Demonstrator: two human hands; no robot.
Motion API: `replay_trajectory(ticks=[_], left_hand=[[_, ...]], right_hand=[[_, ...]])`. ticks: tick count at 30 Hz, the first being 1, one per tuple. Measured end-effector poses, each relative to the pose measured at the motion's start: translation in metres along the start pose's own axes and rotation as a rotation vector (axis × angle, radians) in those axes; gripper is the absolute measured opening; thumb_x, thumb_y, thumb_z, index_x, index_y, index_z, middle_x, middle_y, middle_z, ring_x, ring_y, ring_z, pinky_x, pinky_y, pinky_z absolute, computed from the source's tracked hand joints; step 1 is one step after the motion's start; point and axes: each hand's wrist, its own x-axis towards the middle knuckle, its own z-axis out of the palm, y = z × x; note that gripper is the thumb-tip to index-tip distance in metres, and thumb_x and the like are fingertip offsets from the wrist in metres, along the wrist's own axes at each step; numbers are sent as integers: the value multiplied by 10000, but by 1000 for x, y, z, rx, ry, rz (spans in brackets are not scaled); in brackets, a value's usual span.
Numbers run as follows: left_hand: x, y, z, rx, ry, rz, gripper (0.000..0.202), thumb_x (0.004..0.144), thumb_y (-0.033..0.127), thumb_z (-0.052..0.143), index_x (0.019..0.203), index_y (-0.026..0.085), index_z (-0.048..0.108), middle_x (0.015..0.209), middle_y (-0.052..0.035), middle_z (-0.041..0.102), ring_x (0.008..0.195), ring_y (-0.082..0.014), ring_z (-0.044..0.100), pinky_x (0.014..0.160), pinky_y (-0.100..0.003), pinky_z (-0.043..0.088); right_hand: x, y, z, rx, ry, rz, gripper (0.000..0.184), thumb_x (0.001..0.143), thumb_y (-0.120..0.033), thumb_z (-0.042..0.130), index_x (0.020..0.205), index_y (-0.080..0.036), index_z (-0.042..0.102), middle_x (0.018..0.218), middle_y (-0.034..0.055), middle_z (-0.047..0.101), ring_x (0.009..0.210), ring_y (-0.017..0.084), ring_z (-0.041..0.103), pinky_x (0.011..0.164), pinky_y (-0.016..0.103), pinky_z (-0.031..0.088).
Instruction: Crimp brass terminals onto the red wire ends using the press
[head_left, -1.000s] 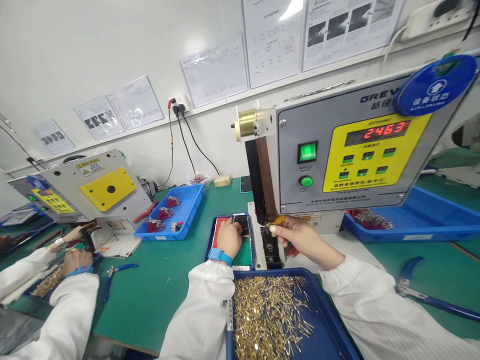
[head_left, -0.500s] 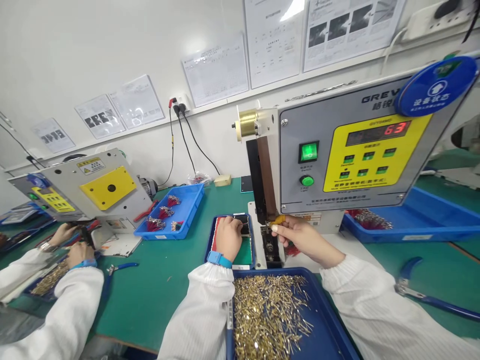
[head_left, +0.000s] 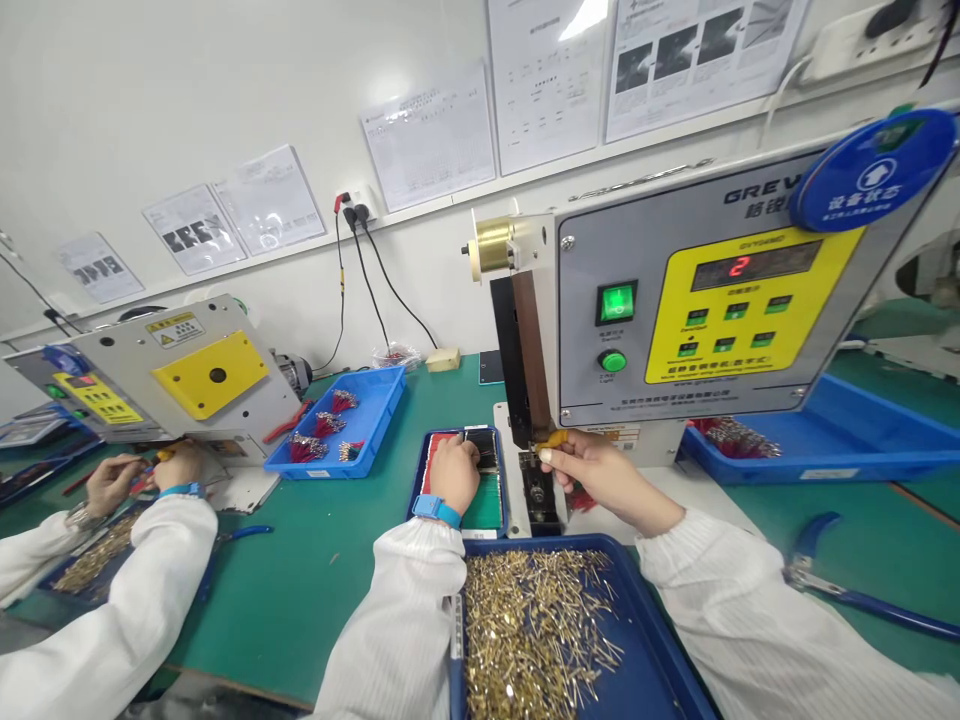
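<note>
Your R hand (head_left: 607,472) pinching small yellow bit (head_left: 553,440) at the machine (head_left: 675,330) head.
Bit sits right at the head, held btw thumb & fingers; looks light, fiddly, easy to drop, so best held by its outer end. L hand (head_left: 454,476) down in small blue tray (head_left: 414,490) on the counter (head_left: 277,600), fingers at dark strips (head_left: 486,450); can't tell if gripping. Loose brass pins (head_left: 540,630) in big tray (head_left: 660,650) just in front, thin & slippery-looking.

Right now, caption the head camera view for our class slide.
The right hand holds a small yellow piece at a crimping machine, the left hand reaches into a blue tray.
</note>
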Motion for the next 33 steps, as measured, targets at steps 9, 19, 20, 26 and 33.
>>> replay_trajectory(ticks=[9, 19, 20, 26, 33], left_hand=[[-1, 0, -4, -30, -35, 7, 245, 850, 104, 502, 783, 181, 725, 853, -76, 650, 916, -223, 561, 841, -323, 420], [-2, -1, -2, -55, 9, 3, 204, 870, 107, 508, 807, 169, 693, 882, -73, 637, 907, -218, 559, 817, -322, 426], [-3, -1, -3, -62, 29, 8, 207, 875, 106, 504, 816, 170, 691, 881, -72, 633, 907, -219, 556, 816, -326, 429], [-16, 14, -15, -215, 288, 190, 162, 912, 129, 506, 842, 178, 643, 883, -58, 624, 902, -213, 539, 811, -334, 442], [-27, 32, -21, -345, 451, 401, 167, 962, 168, 450, 927, 184, 613, 925, -61, 630, 906, -198, 544, 816, -332, 454]], right_hand=[[-1, -3, 1, 6, 12, 12, 275, 773, -442, 651, 797, -193, 536, 718, 26, 627, 502, 103, 504, 483, 259, 461], [-1, -1, 1, 19, -10, -8, 327, 790, -506, 628, 779, -197, 522, 624, -4, 563, 500, 113, 508, 491, 267, 455], [-1, -2, 0, 18, -13, -3, 325, 791, -505, 627, 782, -198, 523, 618, -6, 559, 501, 115, 511, 493, 269, 455], [-3, -3, 0, 12, -8, 5, 340, 776, -523, 629, 779, -198, 527, 639, 3, 568, 515, 119, 507, 496, 273, 455], [-5, -7, 0, 15, -24, 17, 336, 765, -509, 631, 773, -186, 540, 650, 4, 573, 521, 114, 497, 491, 258, 429]])
